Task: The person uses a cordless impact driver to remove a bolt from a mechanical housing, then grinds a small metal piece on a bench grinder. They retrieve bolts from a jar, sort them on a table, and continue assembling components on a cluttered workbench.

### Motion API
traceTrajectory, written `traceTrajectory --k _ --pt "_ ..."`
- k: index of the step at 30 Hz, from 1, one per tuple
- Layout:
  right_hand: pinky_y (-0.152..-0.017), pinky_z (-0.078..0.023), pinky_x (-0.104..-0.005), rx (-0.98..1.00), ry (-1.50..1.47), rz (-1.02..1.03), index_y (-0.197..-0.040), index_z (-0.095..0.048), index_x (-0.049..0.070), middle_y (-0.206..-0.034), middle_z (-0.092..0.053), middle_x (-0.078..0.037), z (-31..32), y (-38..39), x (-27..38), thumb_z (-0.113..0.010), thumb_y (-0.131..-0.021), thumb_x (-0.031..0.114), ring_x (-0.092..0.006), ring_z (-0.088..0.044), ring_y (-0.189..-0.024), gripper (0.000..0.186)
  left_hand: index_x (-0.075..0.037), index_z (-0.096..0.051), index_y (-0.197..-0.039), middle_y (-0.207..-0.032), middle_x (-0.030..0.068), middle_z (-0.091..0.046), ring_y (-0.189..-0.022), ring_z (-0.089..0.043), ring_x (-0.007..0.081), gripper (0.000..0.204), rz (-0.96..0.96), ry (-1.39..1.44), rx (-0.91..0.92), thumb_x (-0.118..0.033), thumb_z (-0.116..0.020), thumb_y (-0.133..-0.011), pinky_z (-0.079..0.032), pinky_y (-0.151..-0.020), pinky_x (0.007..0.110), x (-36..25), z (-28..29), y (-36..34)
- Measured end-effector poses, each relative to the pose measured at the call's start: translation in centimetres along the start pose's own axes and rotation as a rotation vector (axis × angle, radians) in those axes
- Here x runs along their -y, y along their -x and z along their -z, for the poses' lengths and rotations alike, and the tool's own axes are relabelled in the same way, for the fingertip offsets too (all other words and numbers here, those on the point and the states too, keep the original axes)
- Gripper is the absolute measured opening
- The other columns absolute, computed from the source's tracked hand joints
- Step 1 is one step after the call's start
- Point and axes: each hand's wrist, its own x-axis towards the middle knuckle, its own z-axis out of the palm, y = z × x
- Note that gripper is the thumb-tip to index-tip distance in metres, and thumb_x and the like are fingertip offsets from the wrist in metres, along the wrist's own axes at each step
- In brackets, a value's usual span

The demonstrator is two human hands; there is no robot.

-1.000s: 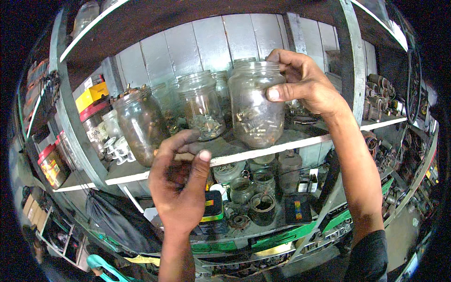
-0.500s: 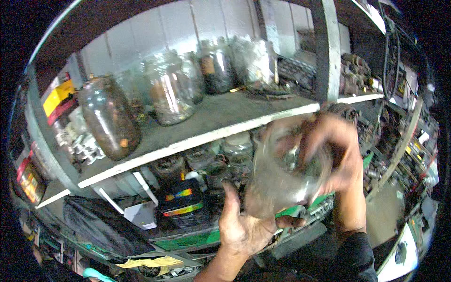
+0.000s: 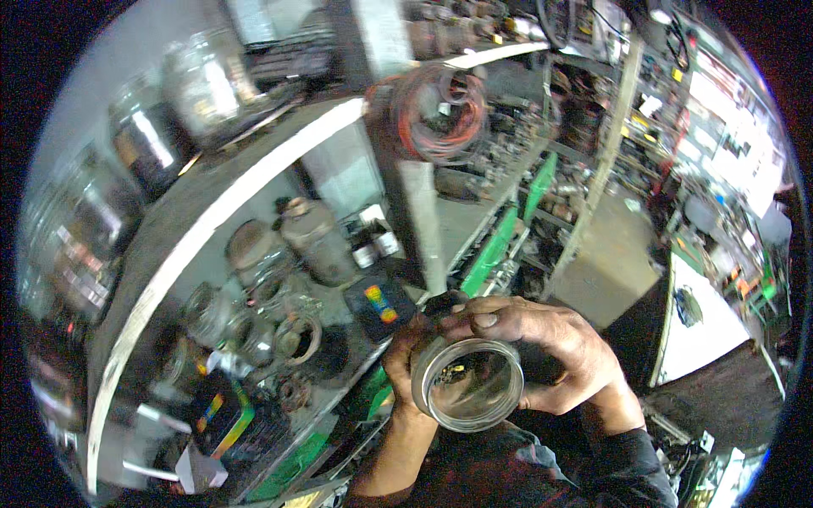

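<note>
A clear glass jar (image 3: 470, 385) is between my hands, its round open mouth tipped up toward me. A few small yellowish and dark pieces show inside, too small to name. My left hand (image 3: 403, 362) wraps the jar's left side, with most of its fingers hidden behind the glass. From the right, my right hand (image 3: 576, 347) curls over the jar's far side, its fingers lying beside the rim. The jar is held up in front of my body, away from the shelves.
Large glass jars (image 3: 212, 85) line the upper shelf (image 3: 182, 245) at left. Below are several smaller jars (image 3: 254, 245) and a black box (image 3: 378, 306). A coil of reddish wire (image 3: 440, 118) hangs by the post. A brown panel (image 3: 614, 262) stands at right.
My view has swung right, so the shelf jars sit farther left. The jar has turned its mouth toward me, and both hands now close around it; the left was more open before.
</note>
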Motion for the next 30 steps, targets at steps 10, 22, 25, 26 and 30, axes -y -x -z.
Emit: traceTrajectory --k 10,22,25,26,30 --pt "-0.115 -0.044 -0.0474 -0.421 0.111 -0.351 -0.151 -0.046 0.002 -0.148 -0.057 -0.021 9.0 13.8 -5.2 -0.09 -0.07 0.017 -0.0386 -0.054 -0.138 0.093 -0.001 -0.055 -0.14 -0.131 0.0214 -0.065 -0.117 -0.064 0.0376 0.058 0.229 -0.083 -0.256 -0.043 -0.058 -0.099 -0.054 -0.099 0.059 9.5 6.2 -13.8" --pt "-0.111 -0.047 -0.0457 -1.011 0.031 -0.595 -0.141 -0.055 -0.004 -0.141 -0.059 -0.025 22.8 26.5 -10.0 -0.088 -0.077 0.016 -0.0373 -0.057 -0.134 0.074 -0.001 -0.052 -0.14 -0.134 0.0319 -0.055 -0.108 -0.068 0.0402 0.061 0.588 -0.098 -0.181 -0.047 -0.056 -0.099 -0.065 -0.082 0.048 25.0 15.1 -36.6" --pt "-0.107 -0.05 -0.0446 -1.18 0.054 -0.604 -0.14 -0.056 -0.005 -0.14 -0.059 -0.026 25.0 28.7 -11.3 -0.085 -0.081 0.014 -0.0361 -0.058 -0.133 0.068 -0.001 -0.052 -0.139 -0.132 0.0326 -0.056 -0.107 -0.069 0.0395 0.059 0.701 -0.128 -0.249 -0.045 -0.053 -0.101 -0.065 -0.08 0.047 28.7 16.8 -41.1" --pt "-0.108 -0.049 -0.0446 -1.25 0.056 -0.598 -0.139 -0.056 -0.006 -0.14 -0.059 -0.025 25.8 29.3 -12.0 -0.084 -0.082 0.014 -0.0356 -0.057 -0.133 0.067 -0.001 -0.052 -0.139 -0.132 0.0327 -0.056 -0.107 -0.069 0.0393 0.058 0.748 -0.136 -0.283 -0.045 -0.052 -0.101 -0.066 -0.08 0.046 29.9 17.2 -42.6" --pt "-0.109 -0.048 -0.0445 -1.537 -0.012 -0.549 -0.138 -0.055 -0.008 -0.139 -0.058 -0.025 30.4 32.2 -14.4 -0.077 -0.09 0.011 -0.0332 -0.057 -0.133 0.057 0.0 -0.051 -0.14 -0.131 0.0327 -0.058 -0.107 -0.07 0.0389 0.059 0.904 -0.218 -0.243 -0.045 -0.051 -0.102 -0.066 -0.083 0.045 35.9 20.2 -49.8"
